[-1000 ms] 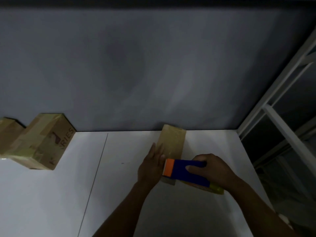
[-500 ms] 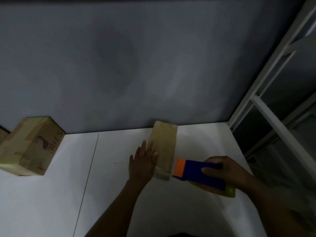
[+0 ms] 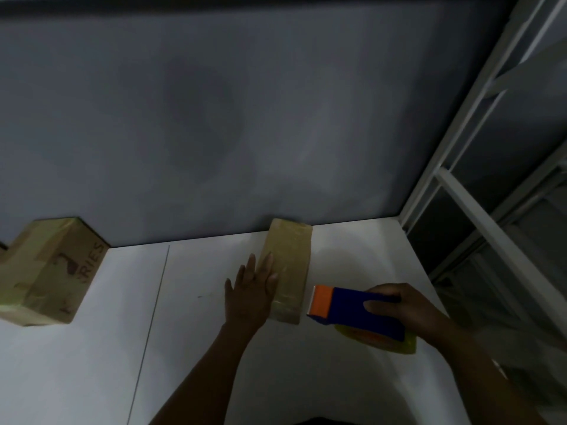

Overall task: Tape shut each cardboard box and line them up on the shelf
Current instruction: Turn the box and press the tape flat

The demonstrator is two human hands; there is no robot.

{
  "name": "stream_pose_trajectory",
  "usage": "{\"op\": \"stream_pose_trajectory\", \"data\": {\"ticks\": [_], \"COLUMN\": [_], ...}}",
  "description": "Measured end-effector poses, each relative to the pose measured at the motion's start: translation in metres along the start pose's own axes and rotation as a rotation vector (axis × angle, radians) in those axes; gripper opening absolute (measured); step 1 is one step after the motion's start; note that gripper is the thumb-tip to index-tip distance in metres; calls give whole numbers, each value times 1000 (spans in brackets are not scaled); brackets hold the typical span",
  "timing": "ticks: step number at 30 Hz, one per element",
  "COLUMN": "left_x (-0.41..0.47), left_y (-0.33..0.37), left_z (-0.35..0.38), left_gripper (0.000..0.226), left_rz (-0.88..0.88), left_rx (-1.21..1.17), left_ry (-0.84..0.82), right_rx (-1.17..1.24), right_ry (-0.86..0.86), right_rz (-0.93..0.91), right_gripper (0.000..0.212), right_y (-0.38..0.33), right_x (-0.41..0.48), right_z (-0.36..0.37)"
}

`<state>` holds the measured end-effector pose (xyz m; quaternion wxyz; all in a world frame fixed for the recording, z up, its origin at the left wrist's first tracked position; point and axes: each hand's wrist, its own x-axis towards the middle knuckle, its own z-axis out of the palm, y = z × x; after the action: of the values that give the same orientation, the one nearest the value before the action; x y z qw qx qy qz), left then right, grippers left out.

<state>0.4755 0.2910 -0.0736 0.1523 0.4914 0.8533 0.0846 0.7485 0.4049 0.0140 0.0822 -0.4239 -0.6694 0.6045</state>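
The right hand, fingers grasping the dispenser, has pulled away from the box, which the left hand steadies with released fingers, so this strip seems finished.

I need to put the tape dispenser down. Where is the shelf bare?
Widest bare shelf lies between the printed box and the left hand. A smaller patch sits behind the tape dispenser, right of the narrow box. Crowded around that box, beside the right hand.
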Motion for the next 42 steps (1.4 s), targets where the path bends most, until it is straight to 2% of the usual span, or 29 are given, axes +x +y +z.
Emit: {"op": "stream_pose_trajectory", "data": {"ticks": [3, 5, 8, 11, 14, 16, 18, 22, 24, 26, 29, 33, 37, 39, 42], "left_x": [1, 3, 1, 3, 9, 10, 8, 8, 8, 8, 11, 7, 9, 7, 4], "left_y": [0, -1, 0, 9, 27, 32, 29, 25, 27, 25, 22, 22, 23, 23, 23], "left_z": [0, 1, -1, -8, -8, -5, 1, 5, 4, 3, 4, -1, 1, 3, 4], "left_gripper": [84, 92, 79, 64, 82, 74, 81, 77, 77, 81, 83, 73, 70, 70, 72], "left_rz": [21, 14, 16, 146, 317, 269, 181, 216, 231, 245, 251, 262, 276, 256, 109], "left_rx": [18, 6, 53, 114, 149, 145, 117, 158, 129, 126, 133, 151, 146, 136, 89], "left_ry": [22, 8, 5, 84, 98, 73, 67, 68, 66, 68, 64, 68, 114, 124, 152], "right_rx": [-7, -76, -143, -190, -282, -339, -349, -429, -546, -658, -675, -931, -814, -716, -528], "right_ry": [52, 52, 58, 78, 112, 129, 142, 174, 199, 245, 294, 217, 286, 395, 541], "right_rz": [-30, -30, -10, -3, -2, -15, -22, -10, -4, -28, -26, 33, 38, -3, -43], "right_gripper": [23, 16, 4, 2, 5, 6, 9, 25, 31, 31, 32, 44, 40, 38, 45], "right_y": [3, 8, 19, 24, 27, 28, 28, 24, 19, 13, 9, 27, 47, 46, 45], "right_x": [-1, 5, 14, 18, 22, 24, 25, 25, 28, 33, 39, 35, 31, 34, 46], "right_z": [-6, -3, 3, 12, 20, 25, 28, 29, 31, 37, 43, 46, 41, 43, 42]}}
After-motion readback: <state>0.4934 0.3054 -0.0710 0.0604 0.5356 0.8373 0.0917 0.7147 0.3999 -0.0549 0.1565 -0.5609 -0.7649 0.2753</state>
